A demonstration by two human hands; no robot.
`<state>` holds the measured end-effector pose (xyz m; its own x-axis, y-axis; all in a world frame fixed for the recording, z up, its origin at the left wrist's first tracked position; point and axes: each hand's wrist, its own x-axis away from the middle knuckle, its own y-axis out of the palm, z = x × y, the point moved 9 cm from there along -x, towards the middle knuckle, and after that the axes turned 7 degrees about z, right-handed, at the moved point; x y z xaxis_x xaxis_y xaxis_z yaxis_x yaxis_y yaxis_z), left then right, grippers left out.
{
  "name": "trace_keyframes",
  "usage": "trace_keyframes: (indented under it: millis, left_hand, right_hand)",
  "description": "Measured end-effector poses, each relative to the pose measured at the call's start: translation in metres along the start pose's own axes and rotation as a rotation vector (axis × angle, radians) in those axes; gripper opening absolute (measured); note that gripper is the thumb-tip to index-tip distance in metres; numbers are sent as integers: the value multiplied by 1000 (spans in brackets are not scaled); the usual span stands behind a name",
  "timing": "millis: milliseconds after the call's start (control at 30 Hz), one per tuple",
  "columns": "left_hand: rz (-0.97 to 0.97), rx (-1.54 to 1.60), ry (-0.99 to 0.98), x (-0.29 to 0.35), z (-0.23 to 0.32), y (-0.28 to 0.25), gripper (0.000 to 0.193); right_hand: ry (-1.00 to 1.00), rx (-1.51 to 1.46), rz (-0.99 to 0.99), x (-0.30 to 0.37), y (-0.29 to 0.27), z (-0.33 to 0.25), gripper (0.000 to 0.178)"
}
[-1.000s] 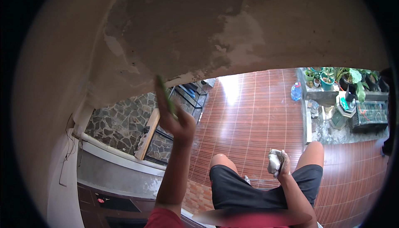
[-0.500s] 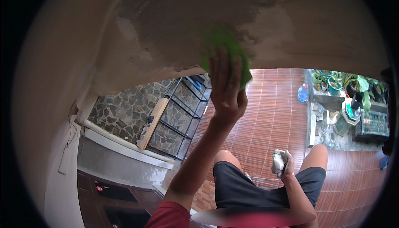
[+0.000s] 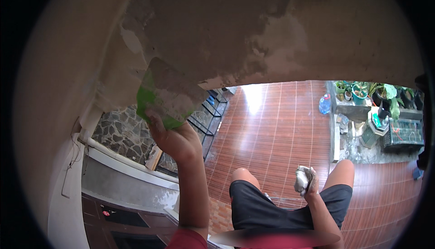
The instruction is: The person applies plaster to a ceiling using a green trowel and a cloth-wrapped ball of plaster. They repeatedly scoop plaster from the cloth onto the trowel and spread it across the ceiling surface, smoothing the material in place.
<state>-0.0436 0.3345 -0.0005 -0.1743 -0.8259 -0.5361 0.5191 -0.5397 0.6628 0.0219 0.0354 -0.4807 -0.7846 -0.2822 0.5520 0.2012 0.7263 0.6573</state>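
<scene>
My left hand (image 3: pixel 176 138) is closed round the lower edge of a flat green spreader (image 3: pixel 170 95), its thumb on the near face. Grey-brown paste smears much of that face, leaving green along the left and bottom. The spreader is up at the left part of a plastered surface (image 3: pixel 217 31); whether it touches cannot be told. Dark, damp-looking paste covers part of the plaster, with paler patches around it. Low by my right thigh, my right hand (image 3: pixel 313 183) holds a grey-white lump (image 3: pixel 302 179) that looks like putty; its fingers are partly hidden.
Below me lies a red-brown tiled floor (image 3: pixel 272 126). On the left are a stone-patterned surface (image 3: pixel 120 129), a black metal frame (image 3: pixel 213 113) and a wooden board (image 3: pixel 154 157). Potted plants (image 3: pixel 360 92), a blue plastic bottle (image 3: pixel 324 104) and a dark wire cage (image 3: pixel 403 133) stand at the right.
My left hand has moved left and slightly down with the spreader, turning it so its paste-smeared face shows. My right hand stays by my thigh with the lump.
</scene>
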Motion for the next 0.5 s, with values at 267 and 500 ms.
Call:
trace_keyframes:
  millis: [267, 500]
  left_hand:
    - [50, -766, 552, 3, 17, 23, 49]
    - [-441, -774, 767, 47, -54, 118, 55]
  right_hand:
    - [14, -51, -49, -4, 0, 1, 49]
    - [47, -23, -38, -3, 0, -3, 50]
